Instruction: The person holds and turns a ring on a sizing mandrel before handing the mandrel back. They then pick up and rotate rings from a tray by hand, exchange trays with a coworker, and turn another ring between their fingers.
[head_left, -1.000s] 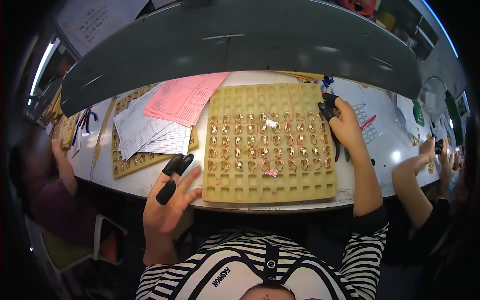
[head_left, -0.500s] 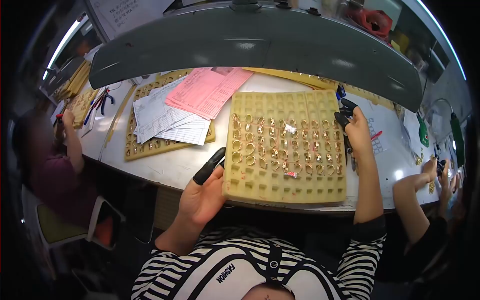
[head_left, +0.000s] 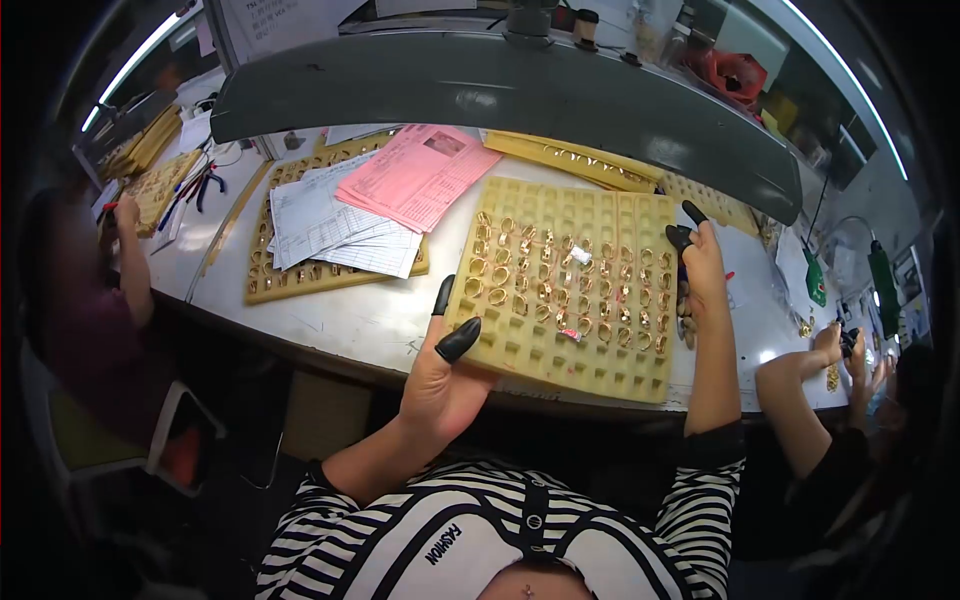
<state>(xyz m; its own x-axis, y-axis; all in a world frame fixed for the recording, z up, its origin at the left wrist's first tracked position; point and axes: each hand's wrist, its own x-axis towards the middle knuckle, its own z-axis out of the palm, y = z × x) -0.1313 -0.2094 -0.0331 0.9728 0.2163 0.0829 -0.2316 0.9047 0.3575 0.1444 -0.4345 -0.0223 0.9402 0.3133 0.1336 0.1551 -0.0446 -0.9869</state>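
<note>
A yellow slotted ring tray [head_left: 560, 375] is held up over the front edge of the bench. Rows of gold-coloured rings [head_left: 500, 272] stand in its middle slots, along with a small white tag [head_left: 581, 256] and a red-and-white tag [head_left: 570, 335]. My left hand [head_left: 440, 390] grips the tray's lower left corner, with black covers on thumb and finger. My right hand [head_left: 703, 265] holds the right edge, its covered thumb and finger at the upper right; its other fingers are partly hidden behind the tray.
Pink sheets [head_left: 415, 180] and white forms [head_left: 330, 225] lie on another ring tray [head_left: 335, 285]. A grey lamp hood [head_left: 500, 90] hangs low across the bench. Pliers [head_left: 210, 185] lie at left. One person [head_left: 95, 270] sits left; another person's arm [head_left: 800, 395] is at right.
The tray has tilted, its right side lower and nearer. My left thumb has come over the tray's left edge. The whole view has shifted slightly.
</note>
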